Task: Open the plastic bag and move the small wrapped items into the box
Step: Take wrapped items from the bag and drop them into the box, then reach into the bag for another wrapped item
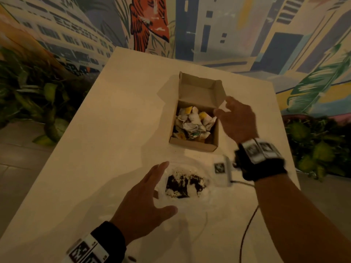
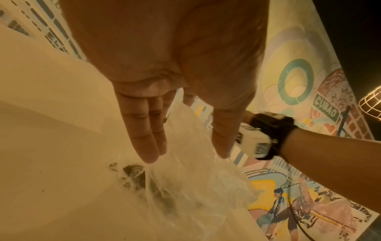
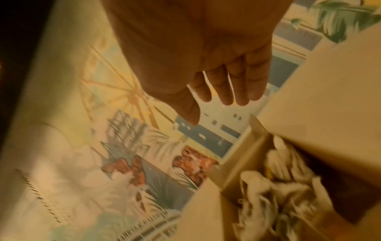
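Observation:
An open cardboard box [image 1: 193, 145] stands mid-table, its lid flap up at the back. Several small white and yellow wrapped items [image 1: 193, 122] fill it; they also show blurred in the right wrist view [image 3: 274, 192]. My right hand [image 1: 228, 114] hovers at the box's right rim, fingers spread and holding nothing [image 3: 224, 94]. A crumpled clear plastic bag [image 1: 186, 181] with dark crumbs inside lies nearer me. My left hand [image 1: 152, 188] is just left of the bag, fingers straight; its fingertips [image 2: 150, 154] hang just above the bag's film [image 2: 185, 187].
The pale table [image 1: 114, 130] has free surface left of the box. A small white device [image 1: 222, 171] with a black cable [image 1: 247, 224] lies right of the bag. Green plants [image 1: 38, 103] and a painted mural wall [image 1: 209, 25] surround the table.

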`<state>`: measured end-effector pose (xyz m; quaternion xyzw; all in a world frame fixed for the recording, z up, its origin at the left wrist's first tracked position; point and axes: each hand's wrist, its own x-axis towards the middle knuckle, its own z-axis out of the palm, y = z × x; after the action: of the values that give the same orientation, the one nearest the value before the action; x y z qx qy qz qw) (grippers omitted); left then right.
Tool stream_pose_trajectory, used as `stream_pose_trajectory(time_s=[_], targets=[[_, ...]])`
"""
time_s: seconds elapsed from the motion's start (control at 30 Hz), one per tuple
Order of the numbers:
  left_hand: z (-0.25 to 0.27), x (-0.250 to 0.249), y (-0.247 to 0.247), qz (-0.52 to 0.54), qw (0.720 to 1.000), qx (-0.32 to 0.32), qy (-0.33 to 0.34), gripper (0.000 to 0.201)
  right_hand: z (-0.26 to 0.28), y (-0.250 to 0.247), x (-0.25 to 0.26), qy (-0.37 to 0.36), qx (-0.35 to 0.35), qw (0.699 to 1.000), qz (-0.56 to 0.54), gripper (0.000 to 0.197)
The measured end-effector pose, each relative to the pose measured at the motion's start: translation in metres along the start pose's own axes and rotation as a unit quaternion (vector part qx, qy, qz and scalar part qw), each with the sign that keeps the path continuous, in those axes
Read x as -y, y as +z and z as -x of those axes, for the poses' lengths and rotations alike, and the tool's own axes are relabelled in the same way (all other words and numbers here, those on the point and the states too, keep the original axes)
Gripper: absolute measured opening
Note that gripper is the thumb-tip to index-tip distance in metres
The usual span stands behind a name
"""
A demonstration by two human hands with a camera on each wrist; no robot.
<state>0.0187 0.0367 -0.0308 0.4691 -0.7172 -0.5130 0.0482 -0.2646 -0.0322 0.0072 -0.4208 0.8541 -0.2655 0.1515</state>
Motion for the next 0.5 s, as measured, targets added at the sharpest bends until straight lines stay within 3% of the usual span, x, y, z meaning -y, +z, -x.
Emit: stream_pose_trajectory(time_s=[0.1,0.17,0.27,0.33,0.43,0.5], targets=[[0.007,0.001,-0.012,0.028,0.999,-0.018,0.015,0.119,0.058,-0.037,-0.017,-0.019,-0.013,1.000,-0.003,0.036],[0.009,0.009,-0.022,0.033,0.999,-0.037,0.008,0.131,0.099,-0.037,-0.038,0.034,0.047,0.998,-0.017,0.035],[0.001,0.018,-0.028,-0.028,0.999,-0.015,0.017,0.141,0.139,0.001,-0.064,0.103,0.192,0.976,-0.016,0.054],[-0.014,0.017,-0.020,-0.096,0.994,0.036,0.050,0.142,0.154,0.037,-0.064,0.072,0.241,0.967,0.032,0.051],[-0.040,0.010,0.007,-0.191,0.972,0.086,0.105,0.143,0.164,0.072,-0.042,-0.062,0.152,0.983,0.083,0.037],[-0.052,0.010,0.026,-0.235,0.959,0.095,0.130,0.140,0.169,0.077,-0.022,-0.075,0.187,0.977,0.066,0.032]])
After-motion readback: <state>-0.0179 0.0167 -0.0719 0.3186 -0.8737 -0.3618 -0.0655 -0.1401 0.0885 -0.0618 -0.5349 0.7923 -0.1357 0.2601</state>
